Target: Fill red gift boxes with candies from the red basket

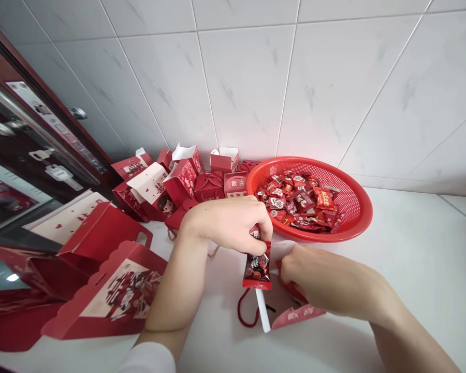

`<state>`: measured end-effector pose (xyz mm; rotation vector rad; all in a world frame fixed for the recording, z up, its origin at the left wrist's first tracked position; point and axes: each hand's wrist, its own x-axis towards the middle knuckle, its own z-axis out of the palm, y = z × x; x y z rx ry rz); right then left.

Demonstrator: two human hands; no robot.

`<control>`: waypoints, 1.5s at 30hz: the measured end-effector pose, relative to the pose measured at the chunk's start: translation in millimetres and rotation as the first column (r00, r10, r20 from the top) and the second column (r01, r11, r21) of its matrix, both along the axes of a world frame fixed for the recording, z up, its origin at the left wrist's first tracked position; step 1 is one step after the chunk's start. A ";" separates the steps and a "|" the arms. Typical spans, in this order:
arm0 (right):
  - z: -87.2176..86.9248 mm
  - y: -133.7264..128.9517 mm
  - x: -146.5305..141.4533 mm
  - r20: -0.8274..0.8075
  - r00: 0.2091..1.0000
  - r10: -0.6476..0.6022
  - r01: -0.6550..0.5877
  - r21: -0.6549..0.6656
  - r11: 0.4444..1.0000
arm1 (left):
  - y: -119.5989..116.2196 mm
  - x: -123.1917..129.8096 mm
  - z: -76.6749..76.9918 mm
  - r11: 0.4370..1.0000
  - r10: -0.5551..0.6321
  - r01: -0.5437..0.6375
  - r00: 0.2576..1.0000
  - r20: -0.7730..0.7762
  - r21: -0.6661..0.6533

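Pinched in the closed fingers of my left hand (231,220) is a dark candy packet (257,269) with red ends and white lettering. It hangs over the left side of an open red candy box (300,316) that lies on the white surface. My right hand (310,274) reaches into the opening of this box with its fingers curled. Something red shows beneath that hand, but its fingertips are hidden, so what they grip I cannot make out. A dark red cord loop (241,311) sticks out at the box's left side.
Behind my hands stands a red plastic basket (359,207) of wrapped candies. Several small red boxes (209,186) line the tiled wall (241,77). Larger red boxes (112,295) stand open at left, beside a dark door (42,119) with keys (60,173) in its lock.
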<state>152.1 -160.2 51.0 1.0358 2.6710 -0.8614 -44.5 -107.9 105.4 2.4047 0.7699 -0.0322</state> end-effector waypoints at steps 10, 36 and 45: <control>28.7 4.5 35.3 -0.477 0.858 -0.190 0.233 0.032 0.972 | -2.3 4.7 0.5 0.999 -0.013 0.015 0.999 0.036 -0.036; 17.1 1.2 12.2 -0.167 0.979 0.118 -0.104 0.090 0.990 | -8.8 -11.8 3.3 0.997 0.026 -0.038 0.985 0.168 0.069; 8.7 -8.3 -5.1 0.070 0.997 -0.033 0.015 0.238 0.971 | -10.4 -9.7 0.9 0.993 -0.005 -0.010 0.992 0.124 0.118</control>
